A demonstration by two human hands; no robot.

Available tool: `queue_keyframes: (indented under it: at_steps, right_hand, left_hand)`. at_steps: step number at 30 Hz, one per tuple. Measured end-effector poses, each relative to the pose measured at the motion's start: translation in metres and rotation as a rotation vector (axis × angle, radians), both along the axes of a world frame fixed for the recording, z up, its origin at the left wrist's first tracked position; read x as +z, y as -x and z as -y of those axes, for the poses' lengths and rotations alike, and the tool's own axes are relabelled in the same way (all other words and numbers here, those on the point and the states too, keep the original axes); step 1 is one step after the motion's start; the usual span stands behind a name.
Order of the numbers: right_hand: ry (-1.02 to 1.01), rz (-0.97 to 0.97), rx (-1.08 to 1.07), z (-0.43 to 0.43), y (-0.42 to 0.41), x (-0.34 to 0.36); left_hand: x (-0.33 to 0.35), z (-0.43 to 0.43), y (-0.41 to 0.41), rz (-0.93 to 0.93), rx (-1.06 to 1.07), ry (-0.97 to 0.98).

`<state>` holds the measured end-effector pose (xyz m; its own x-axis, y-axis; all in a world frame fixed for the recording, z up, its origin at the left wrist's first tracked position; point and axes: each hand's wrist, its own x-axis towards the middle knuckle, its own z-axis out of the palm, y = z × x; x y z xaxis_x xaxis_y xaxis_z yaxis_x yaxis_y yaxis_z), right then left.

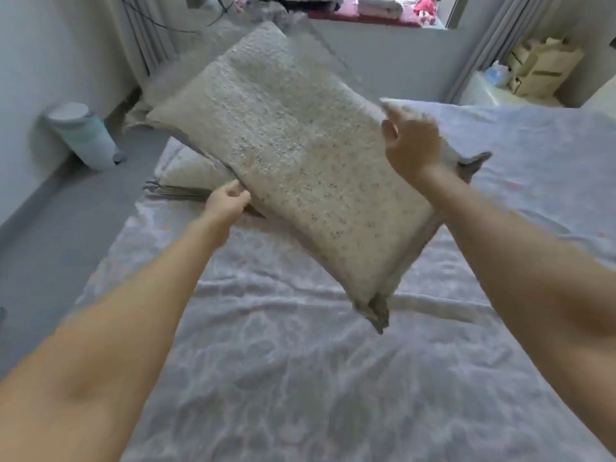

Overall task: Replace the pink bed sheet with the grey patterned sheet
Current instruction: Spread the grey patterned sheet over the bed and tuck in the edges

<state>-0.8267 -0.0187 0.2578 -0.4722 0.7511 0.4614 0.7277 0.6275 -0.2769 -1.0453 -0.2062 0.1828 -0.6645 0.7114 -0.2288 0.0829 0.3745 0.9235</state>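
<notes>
The grey patterned sheet covers the bed, wrinkled, with a ridge across the middle. I hold a cream speckled pillow tilted in the air above it. My left hand pinches the pillow's lower left edge. My right hand, blurred by motion, is curled on the pillow's right edge. A second pillow lies flat on the bed under the raised one. No pink sheet shows on the bed.
A small white pedal bin stands on the grey floor left of the bed. Cardboard boxes and a bag sit at the back right by the curtain. Pink items lie on the window ledge beyond the bed.
</notes>
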Motion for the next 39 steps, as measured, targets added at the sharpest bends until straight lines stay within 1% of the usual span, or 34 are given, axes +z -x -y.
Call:
queue_keyframes:
  at_steps: [2,5,8,9,10,11,13,15,17,19,21,22,23,24,25,26,27,28,29,30,31,32,33,34,35,36,37,38,39]
  right_hand:
    - [0.095,0.056,0.064,0.043,-0.018,-0.076]
    - [0.269,0.198,0.185,0.105,-0.055,-0.203]
    - [0.474,0.39,0.159,0.152,-0.081,-0.297]
    - [0.523,0.431,0.137,0.156,-0.081,-0.302]
    - [0.596,0.485,0.115,0.171,-0.088,-0.334]
    - [0.662,0.536,0.108,0.176,-0.086,-0.337]
    - [0.733,0.619,0.11,0.209,-0.091,-0.365]
    - [0.706,0.645,0.155,0.268,-0.104,-0.396]
    - [0.71,0.587,0.219,0.343,-0.125,-0.406]
    - [0.754,0.56,0.282,0.419,-0.154,-0.406]
    - [0.849,0.61,0.318,0.487,-0.181,-0.389]
    - [0.893,0.643,0.33,0.507,-0.188,-0.378]
    - [0.958,0.637,0.332,0.52,-0.197,-0.367]
    - [1.017,0.518,0.26,0.526,-0.206,-0.354]
    - [1.158,0.365,0.128,0.524,-0.216,-0.341]
    - [1.24,0.185,-0.046,0.519,-0.226,-0.33]
    - [1.211,0.071,-0.29,0.519,-0.244,-0.322]
    - [1.128,-0.01,-0.54,0.515,-0.257,-0.318]
    - [1.063,-0.063,-0.803,0.521,-0.283,-0.313]
    - [1.042,-0.089,-1.024,0.528,-0.304,-0.31]
    - [1.077,-0.118,-1.193,0.533,-0.322,-0.313]
    - [1.135,-0.181,-1.344,0.544,-0.347,-0.315]
    - [1.217,-0.296,-1.453,0.55,-0.365,-0.319]
    - [1.306,-0.476,-1.55,0.555,-0.383,-0.324]
    - [1.379,-0.699,-1.618,0.561,-0.401,-0.328]
    - [1.417,-0.875,-1.632,0.559,-0.408,-0.334]
    - [1.42,-0.985,-1.637,0.559,-0.417,-0.339]
    - [1.393,-1.05,-1.629,0.559,-0.429,-0.35]
    - [1.366,-0.991,-1.601,0.556,-0.434,-0.356]
  left_hand:
    - [-0.062,0.033,-0.011,-0.145,-0.074,0.191]
    - [-0.159,0.078,-0.034,-0.386,-0.287,0.411]
    - [-0.231,0.112,-0.066,-0.731,-0.504,0.626]
    - [-0.23,0.117,-0.073,-0.824,-0.571,0.683]
    - [-0.261,0.131,-0.088,-0.861,-0.641,0.725]
    - [-0.265,0.136,-0.092,-0.88,-0.674,0.78]
    - [-0.301,0.164,-0.104,-0.871,-0.726,0.816]
    - [-0.334,0.207,-0.114,-0.9,-0.764,0.746]
    - [-0.339,0.251,-0.123,-0.893,-0.826,0.663]
    - [-0.342,0.295,-0.131,-0.875,-0.844,0.67]
    - [-0.325,0.336,-0.145,-0.86,-0.871,0.712]
    - [-0.315,0.351,-0.152,-0.848,-0.911,0.767]
    - [-0.308,0.363,-0.159,-0.824,-0.935,0.81]
    - [-0.299,0.367,-0.167,-0.801,-0.956,0.876]
    - [-0.286,0.366,-0.175,-0.796,-0.967,0.911]
    - [-0.276,0.364,-0.186,-0.789,-0.993,0.887]
    - [-0.267,0.361,-0.202,-0.794,-1.019,0.797]
    - [-0.263,0.358,-0.214,-0.776,-1.042,0.704]
    - [-0.259,0.355,-0.236,-0.775,-1.088,0.576]
    - [-0.257,0.357,-0.255,-0.769,-1.138,0.491]
    - [-0.254,0.358,-0.271,-0.782,-1.187,0.453]
    - [-0.252,0.361,-0.297,-0.834,-1.255,0.469]
    - [-0.252,0.365,-0.317,-0.883,-1.288,0.479]
    - [-0.252,0.367,-0.337,-0.902,-1.342,0.504]
    - [-0.253,0.368,-0.362,-0.907,-1.419,0.51]
    - [-0.254,0.372,-0.374,-0.935,-1.451,0.512]
    - [-0.258,0.374,-0.391,-0.975,-1.468,0.465]
    - [-0.264,0.376,-0.408,-0.962,-1.478,0.434]
    - [-0.272,0.377,-0.421,-1.012,-1.448,0.409]
